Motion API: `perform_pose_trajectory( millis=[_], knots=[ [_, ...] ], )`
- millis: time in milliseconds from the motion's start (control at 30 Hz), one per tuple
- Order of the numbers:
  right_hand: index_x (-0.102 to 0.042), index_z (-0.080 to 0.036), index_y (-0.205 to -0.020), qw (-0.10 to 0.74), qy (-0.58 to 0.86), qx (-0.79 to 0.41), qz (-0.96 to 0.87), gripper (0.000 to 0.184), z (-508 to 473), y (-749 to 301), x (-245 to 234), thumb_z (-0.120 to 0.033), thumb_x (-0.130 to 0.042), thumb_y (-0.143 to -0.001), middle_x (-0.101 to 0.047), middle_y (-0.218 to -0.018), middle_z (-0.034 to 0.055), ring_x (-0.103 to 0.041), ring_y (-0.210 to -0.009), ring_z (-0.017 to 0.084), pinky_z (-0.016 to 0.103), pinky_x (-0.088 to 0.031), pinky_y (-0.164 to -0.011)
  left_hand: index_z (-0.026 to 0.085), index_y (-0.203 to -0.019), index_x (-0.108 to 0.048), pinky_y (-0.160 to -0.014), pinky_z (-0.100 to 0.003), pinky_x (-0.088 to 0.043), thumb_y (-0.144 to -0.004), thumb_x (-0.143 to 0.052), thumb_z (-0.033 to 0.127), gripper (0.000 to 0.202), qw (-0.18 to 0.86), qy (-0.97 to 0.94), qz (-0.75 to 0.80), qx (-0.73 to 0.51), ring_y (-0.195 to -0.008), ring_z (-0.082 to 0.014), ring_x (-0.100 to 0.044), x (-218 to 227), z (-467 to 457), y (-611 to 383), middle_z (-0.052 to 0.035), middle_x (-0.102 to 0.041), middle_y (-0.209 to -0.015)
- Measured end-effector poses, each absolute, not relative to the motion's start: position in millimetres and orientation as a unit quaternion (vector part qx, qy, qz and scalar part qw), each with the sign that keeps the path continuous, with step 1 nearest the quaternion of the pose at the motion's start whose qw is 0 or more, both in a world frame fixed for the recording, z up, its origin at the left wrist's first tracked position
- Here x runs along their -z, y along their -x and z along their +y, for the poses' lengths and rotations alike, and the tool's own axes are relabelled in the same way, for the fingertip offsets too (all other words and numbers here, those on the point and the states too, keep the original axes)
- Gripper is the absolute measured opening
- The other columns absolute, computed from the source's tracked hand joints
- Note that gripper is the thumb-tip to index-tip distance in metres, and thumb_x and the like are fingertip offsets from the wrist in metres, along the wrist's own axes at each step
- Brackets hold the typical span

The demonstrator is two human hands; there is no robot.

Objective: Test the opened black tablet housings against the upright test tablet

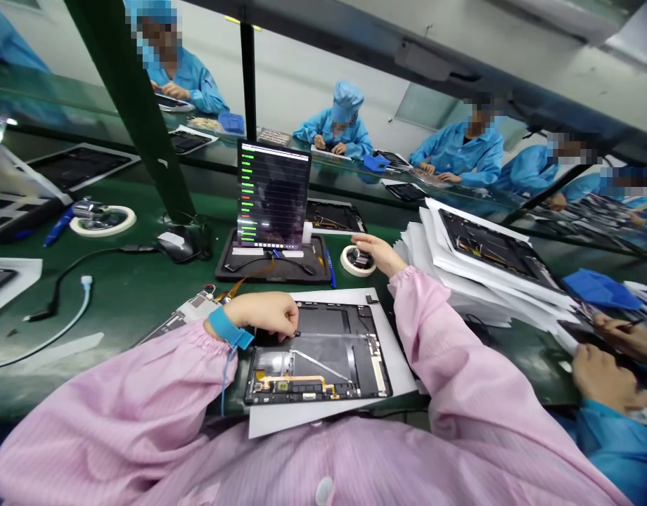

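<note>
An opened tablet chassis [323, 355] lies on a white sheet [323, 414] in front of me, with its inner boards and an orange flex cable showing. My left hand [268, 314], with a blue wrist strap [226, 327], rests curled on the chassis's upper left edge, fingertips pinched on a small dark part. My right hand [373, 253] reaches forward to a white tape roll [356, 261] and its fingers touch the roll's top. A lit tablet screen [273, 195] stands upright on a dark tray [273, 266] behind the chassis.
A stack of white sheets with tablet chassis [487, 256] sits at right. A co-worker's hands [613, 358] in blue sleeves work at far right. At left lie a mouse [176, 244], another tape roll [102, 220], cables and a blue pen [57, 227]. Other workers sit across the green conveyor.
</note>
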State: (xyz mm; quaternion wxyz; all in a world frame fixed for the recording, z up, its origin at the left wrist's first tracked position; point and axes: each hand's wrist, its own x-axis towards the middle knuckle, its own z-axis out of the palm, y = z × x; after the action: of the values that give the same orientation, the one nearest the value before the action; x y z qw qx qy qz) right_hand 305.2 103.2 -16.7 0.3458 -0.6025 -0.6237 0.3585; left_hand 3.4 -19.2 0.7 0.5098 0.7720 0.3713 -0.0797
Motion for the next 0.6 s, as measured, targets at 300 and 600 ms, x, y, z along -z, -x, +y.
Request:
perform_pose_trajectory(
  millis=[300,600],
  knots=[
    [-0.068,-0.013,-0.098,0.360,0.627,-0.402,-0.563,0.020,103.5,-300.9,16.4,-0.021,-0.052,-0.089,-0.069,-0.108,0.0111,-0.065,-0.098,0.019,0.035,-0.048,-0.095,0.016,-0.069,-0.062,-0.049,-0.021,-0.035,-0.066,-0.055,0.031,0.016,0.519,-0.777,0.348,0.077,-0.051,-0.0109,-0.048,0.3,-17.2,-1.6,-0.0005,-0.063,-0.061],
    [-0.063,-0.017,-0.111,0.379,0.617,-0.251,-0.642,0.028,63.4,-274.6,-11.3,-0.019,-0.058,-0.083,-0.054,-0.132,0.0106,-0.044,-0.127,0.024,0.045,-0.029,-0.109,0.016,-0.069,-0.065,-0.059,-0.022,-0.039,-0.067,-0.058,0.029,0.015,0.525,-0.787,0.320,0.047,-0.060,-0.0120,-0.053,6.3,-12.4,2.0,0.0000,-0.064,-0.061]
  ],
)
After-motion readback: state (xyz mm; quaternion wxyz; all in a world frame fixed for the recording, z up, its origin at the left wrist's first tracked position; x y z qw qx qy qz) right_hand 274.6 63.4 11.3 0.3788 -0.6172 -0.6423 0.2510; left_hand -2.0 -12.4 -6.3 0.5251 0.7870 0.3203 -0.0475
